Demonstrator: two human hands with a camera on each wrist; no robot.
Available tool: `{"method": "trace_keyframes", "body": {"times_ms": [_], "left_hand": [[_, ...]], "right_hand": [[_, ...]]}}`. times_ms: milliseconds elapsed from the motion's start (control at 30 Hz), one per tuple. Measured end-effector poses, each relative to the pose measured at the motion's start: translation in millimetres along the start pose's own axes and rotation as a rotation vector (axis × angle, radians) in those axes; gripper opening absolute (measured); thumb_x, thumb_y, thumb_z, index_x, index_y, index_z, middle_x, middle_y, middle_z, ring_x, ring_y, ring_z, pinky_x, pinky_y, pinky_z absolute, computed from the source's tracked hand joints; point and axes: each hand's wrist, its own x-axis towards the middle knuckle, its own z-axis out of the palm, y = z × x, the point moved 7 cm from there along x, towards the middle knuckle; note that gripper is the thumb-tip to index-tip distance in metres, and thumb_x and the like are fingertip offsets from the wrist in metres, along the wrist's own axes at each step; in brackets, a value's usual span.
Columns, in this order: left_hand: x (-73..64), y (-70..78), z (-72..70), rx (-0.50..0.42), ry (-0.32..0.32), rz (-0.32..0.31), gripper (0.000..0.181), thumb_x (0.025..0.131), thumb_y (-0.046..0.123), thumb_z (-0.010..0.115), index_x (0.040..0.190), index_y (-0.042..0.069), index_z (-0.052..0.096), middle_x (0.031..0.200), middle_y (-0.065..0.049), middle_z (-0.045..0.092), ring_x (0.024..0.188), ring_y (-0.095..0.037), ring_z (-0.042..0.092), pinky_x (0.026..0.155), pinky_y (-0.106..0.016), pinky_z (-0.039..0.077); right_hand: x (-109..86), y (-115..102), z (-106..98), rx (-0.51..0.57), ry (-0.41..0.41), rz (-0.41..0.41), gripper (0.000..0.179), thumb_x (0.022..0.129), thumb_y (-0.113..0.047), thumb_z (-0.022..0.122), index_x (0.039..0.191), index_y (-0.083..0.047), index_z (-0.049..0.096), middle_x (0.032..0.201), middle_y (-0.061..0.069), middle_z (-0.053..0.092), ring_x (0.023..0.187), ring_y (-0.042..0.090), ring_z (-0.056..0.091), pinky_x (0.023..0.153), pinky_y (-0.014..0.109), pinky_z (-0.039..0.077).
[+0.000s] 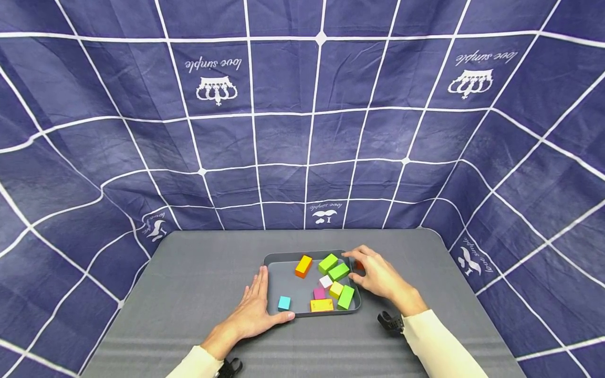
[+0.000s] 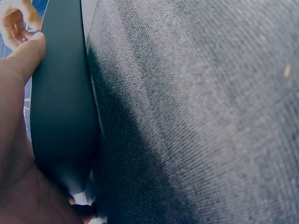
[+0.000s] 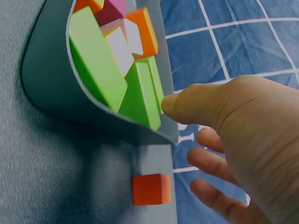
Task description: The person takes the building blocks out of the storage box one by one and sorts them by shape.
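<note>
My straight-fingered left hand touches the tray, maybe to steady it; my spread, empty right hand hangs near the red block.

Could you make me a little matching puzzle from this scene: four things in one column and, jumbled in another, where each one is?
Things
1. small light-blue cube
2. small red-orange block
3. long orange block
4. person's bare left hand

Places
A. against the left side of the shallow dark-gray tray
B. inside the tray, by its far wall
C. inside the tray, in its near left corner
D. outside the tray, near the right hand

Right pairs: 1-C, 2-D, 3-B, 4-A
</note>
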Motion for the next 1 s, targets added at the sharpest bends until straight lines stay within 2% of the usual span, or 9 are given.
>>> {"method": "trace_keyframes", "body": {"times_ms": [200,367,500,633,867,1000], "left_hand": [[-3.5,0.6,-1.9,0.0,0.001,-0.006,0.155,0.087,0.078,0.091,0.186,-0.001,0.002,0.197,-0.024,0.006,0.183,-0.05,0.014,0.148,-0.074,0.015],[-4.6,1.5,-3.8,-0.003,0.001,-0.003,0.155,0.087,0.078,0.091,0.186,-0.001,0.001,0.197,-0.024,0.005,0.183,-0.05,0.013,0.147,-0.075,0.014],[-3.2,0.7,-6.2,0.008,0.005,-0.003,0.155,0.087,0.078,0.09,0.186,0.0,0.0,0.197,-0.024,0.003,0.184,-0.05,0.012,0.148,-0.075,0.014],[-1.7,0.1,-8.0,0.017,0.004,0.001,0.155,0.088,0.078,0.09,0.186,-0.001,-0.001,0.197,-0.025,0.003,0.183,-0.05,0.012,0.148,-0.075,0.015],[0.8,1.9,-7.3,-0.003,0.017,0.011,0.154,0.087,0.077,0.092,0.186,-0.001,0.002,0.197,-0.025,0.006,0.183,-0.051,0.014,0.147,-0.075,0.016],[0.3,2.5,-2.8,0.006,0.0,0.013,0.155,0.088,0.077,0.091,0.186,-0.002,0.001,0.196,-0.026,0.005,0.183,-0.052,0.014,0.147,-0.075,0.015]], "right_hand": [[-2.4,-19,-1,0.005,-0.006,-0.074,0.051,0.095,-0.011,0.096,0.143,-0.012,0.08,0.135,0.005,0.077,0.118,0.029,0.08,0.098,0.054,0.07],[-4.1,-32,4,0.013,-0.049,-0.125,0.046,0.097,-0.012,0.095,0.14,-0.011,0.081,0.131,0.007,0.077,0.117,0.03,0.08,0.101,0.054,0.07],[-3.7,-39,11,0.034,-0.094,-0.139,0.041,0.097,-0.014,0.095,0.136,-0.012,0.082,0.126,0.006,0.077,0.11,0.027,0.078,0.096,0.046,0.069],[-3.5,-42,16,0.043,-0.121,-0.141,0.038,0.096,-0.017,0.097,0.13,-0.012,0.082,0.119,0.005,0.075,0.103,0.025,0.077,0.09,0.038,0.068],[-5.0,-41,21,0.011,-0.113,-0.142,0.04,0.093,-0.02,0.1,0.129,-0.013,0.083,0.117,0.003,0.075,0.098,0.019,0.076,0.089,0.036,0.067],[-8.9,-39,24,-0.005,-0.108,-0.146,0.039,0.092,-0.022,0.101,0.126,-0.014,0.084,0.113,0.001,0.076,0.096,0.016,0.077,0.086,0.033,0.066]]}}
